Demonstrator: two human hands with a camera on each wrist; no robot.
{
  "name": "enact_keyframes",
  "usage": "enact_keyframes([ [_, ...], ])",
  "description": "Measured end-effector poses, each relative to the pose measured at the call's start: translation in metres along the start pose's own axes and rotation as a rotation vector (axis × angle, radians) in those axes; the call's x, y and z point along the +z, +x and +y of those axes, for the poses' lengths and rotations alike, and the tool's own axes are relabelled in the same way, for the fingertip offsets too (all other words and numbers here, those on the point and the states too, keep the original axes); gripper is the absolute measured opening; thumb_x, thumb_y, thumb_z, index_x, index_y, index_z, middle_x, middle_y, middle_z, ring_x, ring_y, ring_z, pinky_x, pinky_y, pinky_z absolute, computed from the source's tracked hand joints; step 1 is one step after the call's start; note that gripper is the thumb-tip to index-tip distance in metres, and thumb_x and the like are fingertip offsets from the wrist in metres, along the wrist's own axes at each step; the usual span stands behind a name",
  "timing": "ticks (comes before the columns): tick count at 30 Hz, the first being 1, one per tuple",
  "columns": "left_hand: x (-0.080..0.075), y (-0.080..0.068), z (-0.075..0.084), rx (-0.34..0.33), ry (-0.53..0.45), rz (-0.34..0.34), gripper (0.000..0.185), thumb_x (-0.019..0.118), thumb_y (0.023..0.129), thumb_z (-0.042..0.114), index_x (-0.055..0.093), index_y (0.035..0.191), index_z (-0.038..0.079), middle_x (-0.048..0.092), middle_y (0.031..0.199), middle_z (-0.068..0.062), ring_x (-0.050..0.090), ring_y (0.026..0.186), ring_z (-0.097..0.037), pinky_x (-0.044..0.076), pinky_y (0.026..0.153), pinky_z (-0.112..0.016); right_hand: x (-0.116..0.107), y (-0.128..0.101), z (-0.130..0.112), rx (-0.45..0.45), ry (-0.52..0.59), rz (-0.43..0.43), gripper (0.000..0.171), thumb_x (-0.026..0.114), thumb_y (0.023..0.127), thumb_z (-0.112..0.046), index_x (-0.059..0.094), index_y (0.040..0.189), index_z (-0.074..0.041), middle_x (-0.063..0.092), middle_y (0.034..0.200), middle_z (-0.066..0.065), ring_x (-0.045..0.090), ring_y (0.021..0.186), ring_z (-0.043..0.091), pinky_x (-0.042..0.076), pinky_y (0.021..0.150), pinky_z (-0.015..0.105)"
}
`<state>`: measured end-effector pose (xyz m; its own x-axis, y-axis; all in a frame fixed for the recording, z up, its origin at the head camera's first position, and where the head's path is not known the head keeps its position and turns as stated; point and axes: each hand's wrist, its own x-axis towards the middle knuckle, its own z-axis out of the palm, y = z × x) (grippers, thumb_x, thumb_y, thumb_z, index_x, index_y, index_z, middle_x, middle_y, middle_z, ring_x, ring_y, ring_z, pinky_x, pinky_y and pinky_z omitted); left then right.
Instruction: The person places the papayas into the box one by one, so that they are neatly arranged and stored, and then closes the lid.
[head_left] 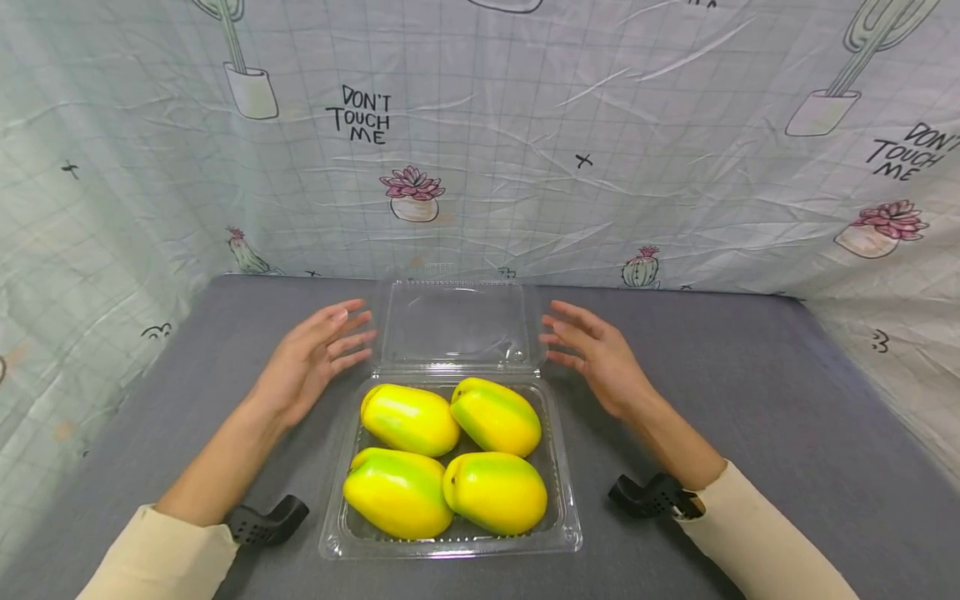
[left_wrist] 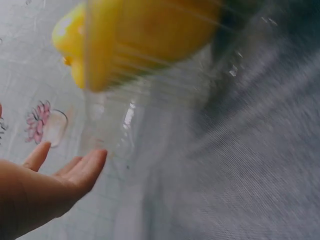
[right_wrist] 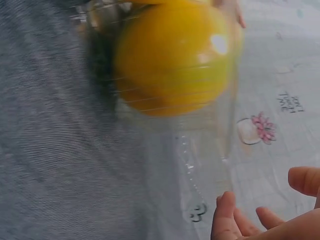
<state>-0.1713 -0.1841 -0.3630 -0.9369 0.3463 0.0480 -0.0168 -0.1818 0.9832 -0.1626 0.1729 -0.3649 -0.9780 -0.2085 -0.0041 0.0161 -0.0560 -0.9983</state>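
Note:
A clear plastic clamshell box [head_left: 450,550] stands on the table with its hinged lid [head_left: 453,321] swung back to the far side. Several yellow-green mangoes lie in its base, two of them being the back-left mango [head_left: 411,419] and the front-right mango [head_left: 497,493]. My left hand [head_left: 309,357] is just left of the lid, fingers spread and pointing toward its edge. On the lid's other side, my right hand [head_left: 600,357] mirrors it, with fingertips close to the right edge. Nothing is held in either palm.
A grey cloth-covered table [head_left: 712,367] spreads around the box. Behind it hangs a pale curtain [head_left: 495,108] printed with potted plants. Black wrist mounts, one on the left forearm [head_left: 268,521] and one on the right [head_left: 651,495], sit low beside the box.

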Motion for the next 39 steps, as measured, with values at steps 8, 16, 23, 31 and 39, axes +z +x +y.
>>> enact_keyframes([
  [8, 0.011, -0.002, 0.018, 0.038, 0.048, 0.001, 0.049, 0.041, 0.095, 0.026, 0.028, 0.136, 0.003, 0.025, 0.138, -0.024, 0.031, 0.122, -0.039, 0.031, 0.098, -0.043, -0.005, -0.004, -0.017, -0.03, 0.002, -0.003, 0.049, 0.05, 0.091, -0.022, 0.034, 0.136, -0.01, 0.039, 0.133, 0.019, 0.043, 0.113, 0.038, 0.039, 0.093, 0.04],
  [16, 0.021, -0.006, 0.03, 0.056, 0.113, 0.033, 0.05, 0.043, 0.094, 0.029, 0.029, 0.136, 0.006, 0.029, 0.138, -0.02, 0.032, 0.122, -0.038, 0.025, 0.1, -0.05, -0.006, -0.01, -0.027, -0.032, 0.102, -0.044, 0.049, 0.05, 0.092, -0.019, 0.032, 0.136, -0.007, 0.033, 0.134, 0.024, 0.037, 0.117, 0.04, 0.035, 0.096, 0.042],
  [23, 0.029, -0.013, 0.035, 0.073, 0.138, 0.048, 0.046, 0.043, 0.094, 0.029, 0.034, 0.134, 0.009, 0.032, 0.137, -0.012, 0.034, 0.122, -0.032, 0.021, 0.101, -0.051, -0.003, -0.015, -0.032, -0.068, 0.101, -0.065, 0.049, 0.049, 0.092, -0.018, 0.032, 0.136, -0.006, 0.03, 0.135, 0.024, 0.034, 0.119, 0.041, 0.033, 0.097, 0.044],
  [31, 0.031, -0.016, 0.036, 0.159, 0.08, 0.046, 0.045, 0.04, 0.095, 0.022, 0.031, 0.135, 0.004, 0.028, 0.137, -0.02, 0.031, 0.122, -0.039, 0.023, 0.1, -0.052, 0.0, -0.02, -0.034, -0.13, 0.103, -0.062, 0.05, 0.049, 0.092, -0.015, 0.03, 0.136, -0.005, 0.032, 0.132, 0.025, 0.035, 0.118, 0.04, 0.034, 0.096, 0.043],
  [39, 0.035, -0.019, 0.034, 0.274, 0.111, 0.081, 0.044, 0.043, 0.093, 0.016, 0.033, 0.134, 0.005, 0.034, 0.133, -0.019, 0.037, 0.117, -0.041, 0.03, 0.096, -0.052, 0.003, -0.024, -0.035, -0.188, 0.066, -0.077, 0.055, 0.049, 0.091, -0.01, 0.024, 0.14, -0.009, 0.032, 0.131, 0.026, 0.036, 0.119, 0.039, 0.035, 0.096, 0.041],
])
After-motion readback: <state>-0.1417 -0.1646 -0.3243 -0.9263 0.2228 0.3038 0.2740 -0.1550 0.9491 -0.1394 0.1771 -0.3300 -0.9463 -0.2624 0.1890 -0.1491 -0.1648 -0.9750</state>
